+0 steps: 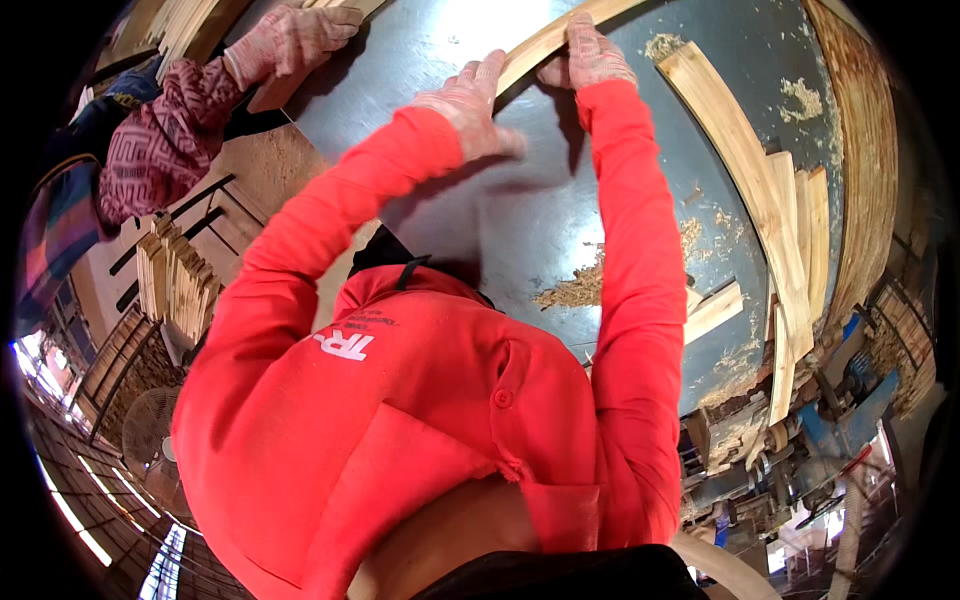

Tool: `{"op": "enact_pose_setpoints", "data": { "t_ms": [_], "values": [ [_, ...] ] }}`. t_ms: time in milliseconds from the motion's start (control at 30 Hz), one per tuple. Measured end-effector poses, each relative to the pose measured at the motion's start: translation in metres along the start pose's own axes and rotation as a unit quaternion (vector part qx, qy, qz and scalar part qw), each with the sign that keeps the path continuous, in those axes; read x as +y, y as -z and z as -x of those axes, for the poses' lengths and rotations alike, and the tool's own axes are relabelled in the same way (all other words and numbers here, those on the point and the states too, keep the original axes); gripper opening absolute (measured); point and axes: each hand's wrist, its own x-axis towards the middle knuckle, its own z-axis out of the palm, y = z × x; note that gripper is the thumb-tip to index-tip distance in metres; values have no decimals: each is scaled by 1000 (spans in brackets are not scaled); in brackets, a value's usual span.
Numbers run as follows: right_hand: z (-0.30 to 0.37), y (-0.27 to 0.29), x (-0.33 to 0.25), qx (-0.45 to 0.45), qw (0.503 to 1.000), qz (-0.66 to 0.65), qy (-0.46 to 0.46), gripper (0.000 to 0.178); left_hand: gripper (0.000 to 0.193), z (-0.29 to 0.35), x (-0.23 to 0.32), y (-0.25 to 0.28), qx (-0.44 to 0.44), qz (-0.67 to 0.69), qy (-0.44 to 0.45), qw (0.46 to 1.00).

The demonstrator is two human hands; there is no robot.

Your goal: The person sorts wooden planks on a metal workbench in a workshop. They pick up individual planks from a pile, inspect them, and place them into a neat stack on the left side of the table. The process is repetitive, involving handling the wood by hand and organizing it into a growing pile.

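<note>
A pale wooden strip (pixel 545 48) lies across the metal tabletop (pixel 530 215) at the top of the view. My left hand (pixel 468 108), in a whitish-pink work glove, rests against its near end with straight fingers and the thumb spread away. Farther along, my right hand (pixel 597 58), gloved alike, grips the strip, its fingers lying over the wood and its thumb side below. The strip's far end runs out of view.
At the upper left a co-worker's gloved hand (pixel 290 42) reaches onto the table beside wooden pieces. Curved boards (pixel 735 130) and loose strips (pixel 715 310) lie on the right, with sawdust (pixel 578 287) nearby. Stacked slats (pixel 172 275) stand below left; machinery (pixel 840 405) sits lower right.
</note>
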Motion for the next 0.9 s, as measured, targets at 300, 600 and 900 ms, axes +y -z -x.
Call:
{"op": "enact_pose_setpoints", "data": {
  "t_ms": [300, 600, 900],
  "values": [
    [18, 206, 75, 181, 743, 636, 106, 112, 53, -9, -130, 38, 51, 14, 62, 997],
    [93, 148, 21, -4, 805, 583, 109, 93, 64, -13, -205, 85, 154, -151, 88, 972],
    [137, 119, -2, -67, 777, 533, 327, 55, 88, -11, 83, -35, -145, -117, -149, 971]
  ]
}}
